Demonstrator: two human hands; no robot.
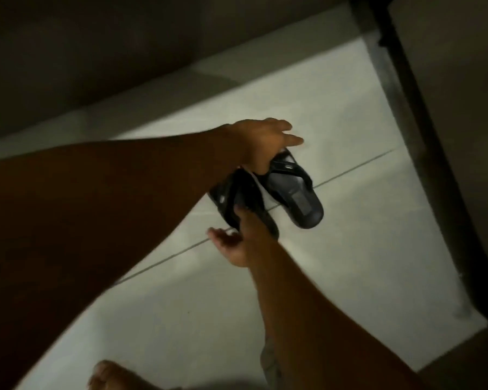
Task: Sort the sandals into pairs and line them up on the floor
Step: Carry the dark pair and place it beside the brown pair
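Down at the bottom edge a bare foot stands on the pale tiled floor, blurred and dim. Up from the lower right comes the right forearm, and the right hand is at the near black sandal, thumb laid on its strap and upper face, the other fingers spread loose beside and below it; it looks like a light pinch, but in this gloom whether those fingers truly close under the sole I cannot tell. From the left sweeps the long dark left forearm, crossing over part of that near sandal, and the left hand is clamped on the toe end of the far black sandal, thumb underneath at the strap, fingers reaching out over the top. That far sandal shows its footbed, heel end pointing toward the lower right. The two sandals sit just beside each other, roughly parallel, over a dark grout line running across the tiles; whether they rest on the floor or hang just above it is unclear. Beyond them, a dark wall base on the left and a dark upright frame on the right.
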